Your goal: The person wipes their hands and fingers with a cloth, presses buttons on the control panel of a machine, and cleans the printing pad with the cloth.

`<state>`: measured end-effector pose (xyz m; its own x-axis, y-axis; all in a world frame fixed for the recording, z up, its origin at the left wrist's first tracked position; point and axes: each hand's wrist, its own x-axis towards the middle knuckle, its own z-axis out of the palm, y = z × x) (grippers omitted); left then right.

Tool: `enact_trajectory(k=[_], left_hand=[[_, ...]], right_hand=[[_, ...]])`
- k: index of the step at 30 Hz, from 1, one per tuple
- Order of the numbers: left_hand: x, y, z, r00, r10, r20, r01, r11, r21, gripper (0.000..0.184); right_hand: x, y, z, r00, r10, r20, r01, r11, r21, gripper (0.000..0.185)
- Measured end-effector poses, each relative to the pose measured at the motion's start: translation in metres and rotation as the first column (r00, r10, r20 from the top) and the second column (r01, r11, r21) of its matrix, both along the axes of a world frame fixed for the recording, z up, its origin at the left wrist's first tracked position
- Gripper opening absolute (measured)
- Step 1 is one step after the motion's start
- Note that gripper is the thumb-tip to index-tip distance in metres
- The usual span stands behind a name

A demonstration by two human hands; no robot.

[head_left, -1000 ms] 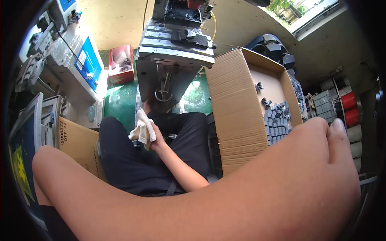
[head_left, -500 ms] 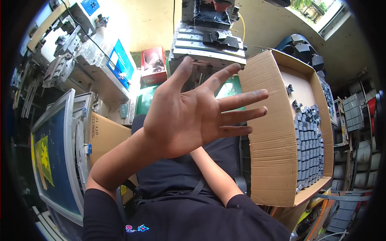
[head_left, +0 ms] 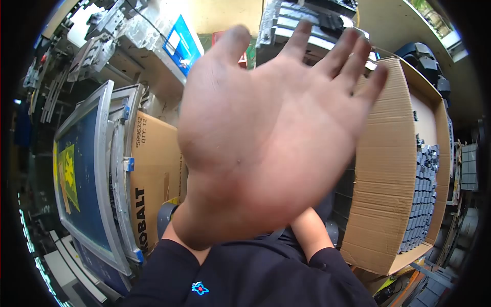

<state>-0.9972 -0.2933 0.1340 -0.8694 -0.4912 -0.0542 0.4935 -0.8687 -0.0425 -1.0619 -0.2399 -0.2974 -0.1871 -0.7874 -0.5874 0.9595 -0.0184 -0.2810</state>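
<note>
My left hand (head_left: 271, 128) is raised close to the camera, palm toward me. Its fingers are spread with nothing in them, the fingertips look darkened, and motion blurs it a little. It covers the middle of the view, my lap included. Only the right forearm (head_left: 311, 233) shows, reaching forward from its dark sleeve; my right hand is hidden behind the left one. Beyond the left fingertips stands a machine with a slotted metal table (head_left: 286, 38), partly covered by the fingers.
At right, a tall open cardboard box (head_left: 383, 169) holds rows of small grey parts (head_left: 422, 199). On the left lean metal-framed screens (head_left: 105, 174) beside a printed carton (head_left: 153, 169). A blue sheet (head_left: 183, 46) stands on the bench behind. A red box (head_left: 217, 38) is mostly covered.
My left hand has come nearer to the camera and now fills more of the view, its fingers turned more upward. The view has shifted, with the machine now higher and further right.
</note>
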Motion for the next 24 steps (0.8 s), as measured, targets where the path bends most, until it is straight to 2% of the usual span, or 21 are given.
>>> enact_trajectory(k=[7, 24], left_hand=[[0.024, -0.013, -0.056, 0.991, 0.079, 0.109, -0.070, 0.994, -0.082, 0.060], [0.034, -0.042, -0.082, 0.980, 0.154, 0.122, -0.132, 0.976, -0.175, 0.057]], right_hand=[[0.005, 0.013, -0.001, 1.000, -0.011, -0.020, 0.012, 1.000, 0.017, 0.046], [0.013, 0.021, 0.006, 0.998, 0.044, -0.051, -0.043, 0.999, 0.022, 0.044]])
